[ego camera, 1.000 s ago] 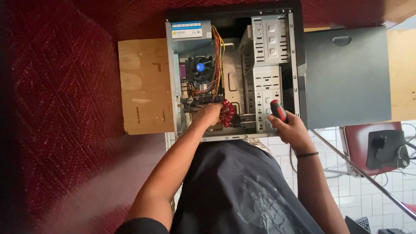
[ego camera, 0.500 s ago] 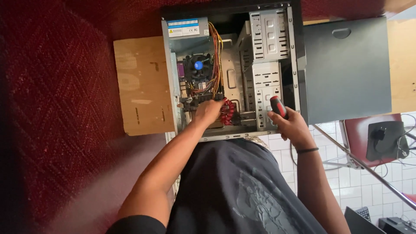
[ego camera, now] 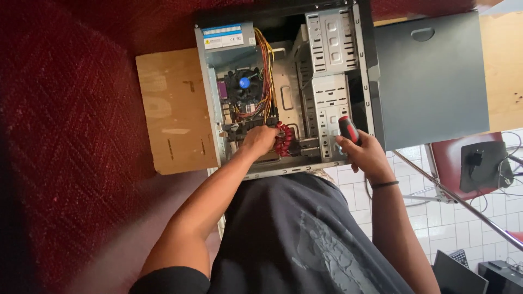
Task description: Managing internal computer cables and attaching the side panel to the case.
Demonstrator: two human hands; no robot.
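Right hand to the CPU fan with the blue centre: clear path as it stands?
Probably yes. The case lies open with its side off. The right hand holds a red-handled screwdriver at the case edge; the fan sits uncovered, though orange-yellow cables run alongside it.

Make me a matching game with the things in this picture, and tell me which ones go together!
Things:
1. left hand
2. right hand
3. side panel
4. wooden board

Places:
A. lying flat, right of the open computer case
B. inside the case, beside the red cables
C. left of the case, on the red carpet
D. wrapped around a red and black screwdriver handle

Pairs: 1-B, 2-D, 3-A, 4-C
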